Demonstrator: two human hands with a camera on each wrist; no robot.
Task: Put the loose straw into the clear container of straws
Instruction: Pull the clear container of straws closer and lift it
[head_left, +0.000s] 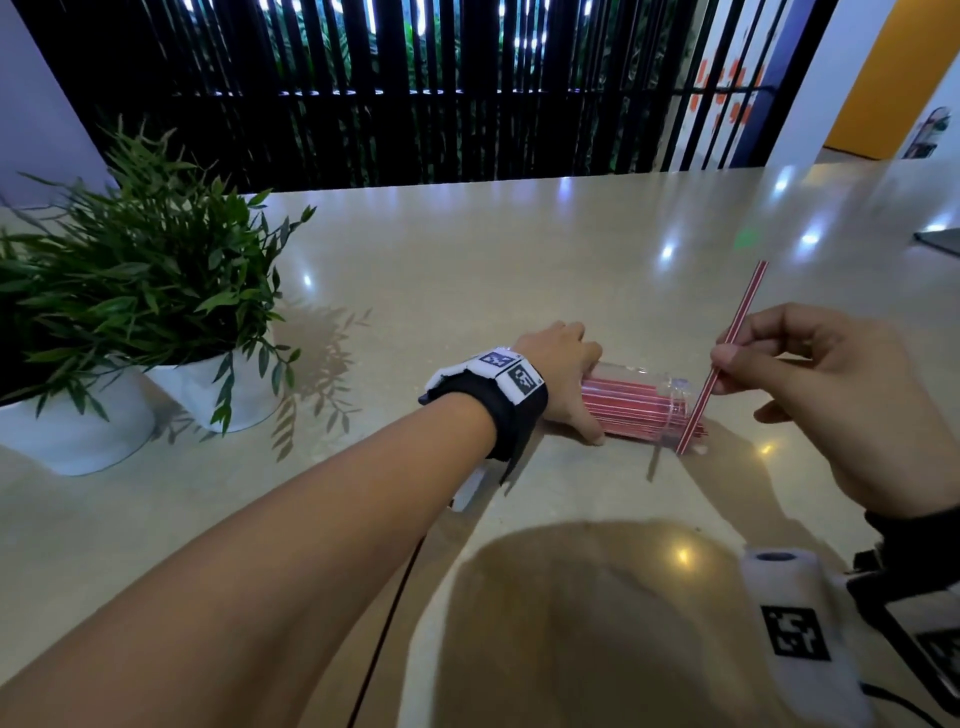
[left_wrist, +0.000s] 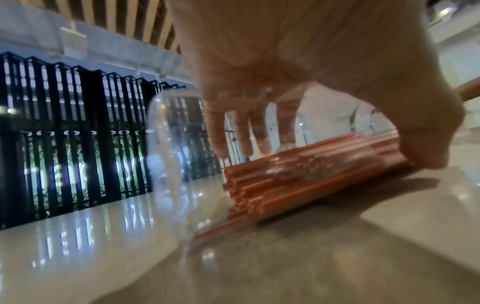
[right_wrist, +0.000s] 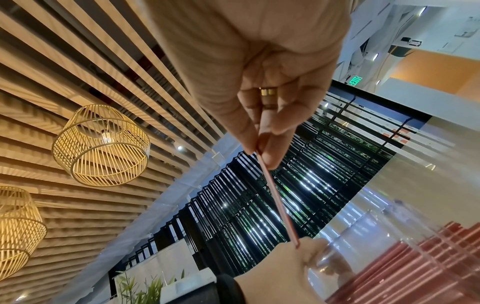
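A clear container (head_left: 644, 402) full of red straws lies on its side on the table, mouth toward the right. My left hand (head_left: 563, 382) grips its closed end, fingers over the top and thumb on the near side; the left wrist view shows the container (left_wrist: 171, 164) and the straws (left_wrist: 298, 174) under the fingers. My right hand (head_left: 810, 384) pinches a loose red-and-white striped straw (head_left: 727, 348) between thumb and finger. The straw slants, its lower tip at the container's mouth. In the right wrist view the straw (right_wrist: 278, 203) runs from the pinch toward the container (right_wrist: 389, 257).
Two potted green plants (head_left: 130, 291) in white pots stand at the table's left. A black slatted screen (head_left: 415, 88) rises behind the far edge. A dark flat object (head_left: 937, 241) lies at the far right edge. The beige tabletop (head_left: 493, 270) stretches beyond the container.
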